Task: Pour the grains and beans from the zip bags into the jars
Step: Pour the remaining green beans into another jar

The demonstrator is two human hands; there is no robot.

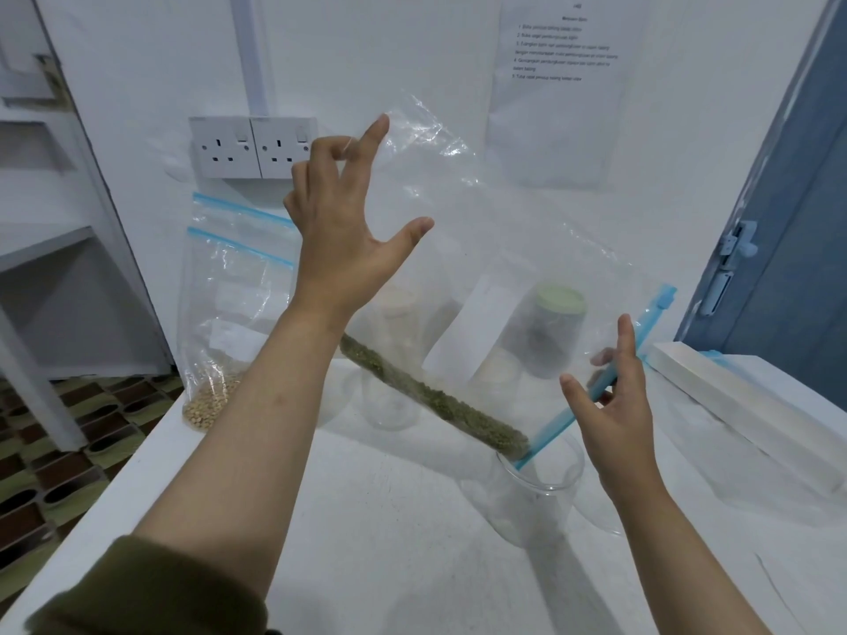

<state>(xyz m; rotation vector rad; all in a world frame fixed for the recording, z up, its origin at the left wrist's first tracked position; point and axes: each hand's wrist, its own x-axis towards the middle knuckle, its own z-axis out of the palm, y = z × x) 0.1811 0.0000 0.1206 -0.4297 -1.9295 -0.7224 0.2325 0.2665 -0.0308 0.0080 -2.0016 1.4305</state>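
Observation:
A large clear zip bag (504, 231) with a blue zip strip hangs tilted over the table. Green beans (435, 401) lie in a line along its lower edge, sloping down toward the zip end. My left hand (348, 222) is raised at the bag's upper corner and pinches the plastic between its fingers. My right hand (614, 396) pinches the blue zip strip (596, 387) at the bag's mouth. The low corner of the mouth sits at the rim of an open glass jar (536, 492).
Two more zip bags (229, 286) lean on the wall at the left, one with pale beans at the bottom. Other jars (389, 396) stand behind the held bag, one with a green lid (561, 300). A white box (751, 405) lies at the right.

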